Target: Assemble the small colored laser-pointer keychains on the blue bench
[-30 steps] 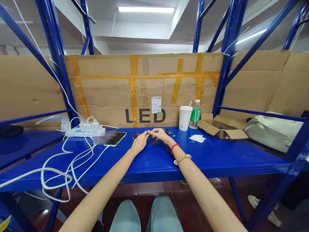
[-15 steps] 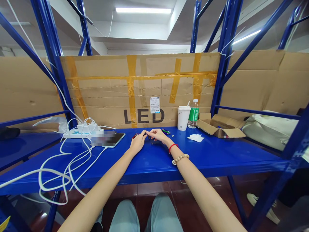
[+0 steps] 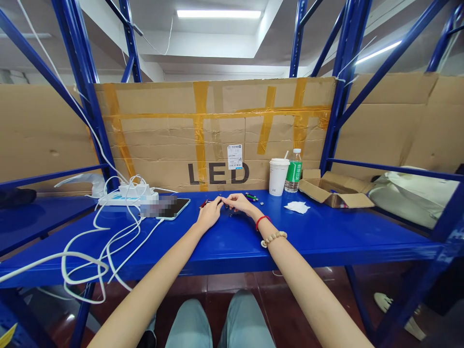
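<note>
Both arms reach out over a blue metal shelf [image 3: 326, 237]. My left hand [image 3: 209, 214] and my right hand [image 3: 239, 203] meet fingertip to fingertip at the back middle of the shelf. Each hand is closed in a pinch on a small dark part [image 3: 221, 199] that is too small to name. Several other small parts, red, green and dark, lie scattered around the hands [image 3: 251, 196]. A red cord and a bead bracelet [image 3: 274, 237] circle my right wrist.
A phone [image 3: 174, 208] and a white power strip [image 3: 123, 197] with looping white cables [image 3: 90, 251] lie to the left. A white paper cup [image 3: 278, 177], a green-labelled bottle [image 3: 296, 171], a tissue [image 3: 296, 207] and an open cardboard box [image 3: 335, 189] stand to the right. A taped cardboard wall [image 3: 217, 130] closes the back.
Hardly anything differs: the hands stay together at the same spot, with only a slight shift of the head camera.
</note>
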Tool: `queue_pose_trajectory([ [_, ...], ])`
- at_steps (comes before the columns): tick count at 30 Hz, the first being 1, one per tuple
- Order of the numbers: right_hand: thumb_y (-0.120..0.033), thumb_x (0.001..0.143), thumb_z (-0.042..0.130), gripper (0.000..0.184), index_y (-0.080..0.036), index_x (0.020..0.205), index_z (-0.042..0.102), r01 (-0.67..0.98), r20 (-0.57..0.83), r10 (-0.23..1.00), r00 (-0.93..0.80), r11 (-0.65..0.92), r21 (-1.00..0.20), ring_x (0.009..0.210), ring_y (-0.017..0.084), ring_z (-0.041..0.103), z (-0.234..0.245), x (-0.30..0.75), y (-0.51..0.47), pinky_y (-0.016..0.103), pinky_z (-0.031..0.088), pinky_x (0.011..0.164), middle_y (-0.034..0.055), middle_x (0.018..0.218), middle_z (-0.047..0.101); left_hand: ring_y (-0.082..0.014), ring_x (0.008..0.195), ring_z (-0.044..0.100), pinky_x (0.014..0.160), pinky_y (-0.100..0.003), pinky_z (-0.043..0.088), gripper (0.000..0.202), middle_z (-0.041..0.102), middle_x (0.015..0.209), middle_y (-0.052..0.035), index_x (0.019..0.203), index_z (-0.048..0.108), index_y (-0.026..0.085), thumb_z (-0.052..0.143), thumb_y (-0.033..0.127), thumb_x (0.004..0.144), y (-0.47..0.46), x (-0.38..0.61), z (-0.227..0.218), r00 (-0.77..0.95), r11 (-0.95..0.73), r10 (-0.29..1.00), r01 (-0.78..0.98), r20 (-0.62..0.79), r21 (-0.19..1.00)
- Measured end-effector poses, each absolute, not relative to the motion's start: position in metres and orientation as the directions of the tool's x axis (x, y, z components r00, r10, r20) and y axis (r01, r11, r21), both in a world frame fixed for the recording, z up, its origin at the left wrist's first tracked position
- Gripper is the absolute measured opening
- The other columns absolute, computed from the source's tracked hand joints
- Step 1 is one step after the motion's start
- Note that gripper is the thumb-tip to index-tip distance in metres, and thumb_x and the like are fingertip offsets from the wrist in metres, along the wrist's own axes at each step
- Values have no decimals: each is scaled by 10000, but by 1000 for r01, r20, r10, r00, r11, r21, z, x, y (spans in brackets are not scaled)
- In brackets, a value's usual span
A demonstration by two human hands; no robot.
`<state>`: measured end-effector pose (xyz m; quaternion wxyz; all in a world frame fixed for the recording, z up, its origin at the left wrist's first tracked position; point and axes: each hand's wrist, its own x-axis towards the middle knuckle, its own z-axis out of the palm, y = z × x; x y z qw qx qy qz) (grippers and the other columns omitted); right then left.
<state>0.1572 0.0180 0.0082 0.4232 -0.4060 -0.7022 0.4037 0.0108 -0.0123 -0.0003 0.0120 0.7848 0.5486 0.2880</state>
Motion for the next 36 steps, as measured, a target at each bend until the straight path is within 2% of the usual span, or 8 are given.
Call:
queue_pose_trajectory([
  [12,-556,541,631,422,-145,603,557,261,268,914,-303,350,-899,421,56,426,5,158,22,154,307,342,-36,452,465,-210,923,549,722,-316,414,276,615,965,-31,1032,468,288,256,351,868,-12,12,-1,228,-390,861,870,454,303],
  [17,-497,544,653,394,-138,702,625,226,348,899,-265,409,-884,460,62,446,4,157,24,161,313,364,-9,534,538,-212,934,543,729,-318,415,286,616,966,-34,1046,475,287,264,353,865,-12,12,-1,214,-373,869,876,447,305],
  [21,-448,543,663,391,-126,764,650,152,406,875,-264,453,-878,508,67,460,5,157,25,165,321,396,11,606,586,-204,924,550,716,-299,418,307,615,963,-28,1082,461,300,247,357,869,-8,11,-3,217,-395,869,845,445,360],
  [27,-392,563,668,378,-143,849,663,150,319,892,-319,380,-913,509,58,458,7,163,24,150,316,395,8,619,592,-178,832,570,697,-283,423,332,620,892,-18,1080,465,278,218,354,871,0,7,-7,249,-447,869,764,427,465],
  [32,-368,576,675,365,-155,872,663,180,298,897,-326,368,-912,505,55,456,7,165,21,141,309,384,14,636,606,-174,918,547,784,-294,409,303,604,960,-7,1042,492,278,257,346,862,2,7,-8,268,-464,870,730,413,502],
  [36,-343,540,700,326,-141,794,668,197,277,912,-302,344,-918,485,53,443,6,163,22,145,301,373,5,594,590,-173,939,542,828,-308,392,291,603,972,-3,1007,498,278,262,364,861,0,6,-9,294,-490,860,705,417,513],
])
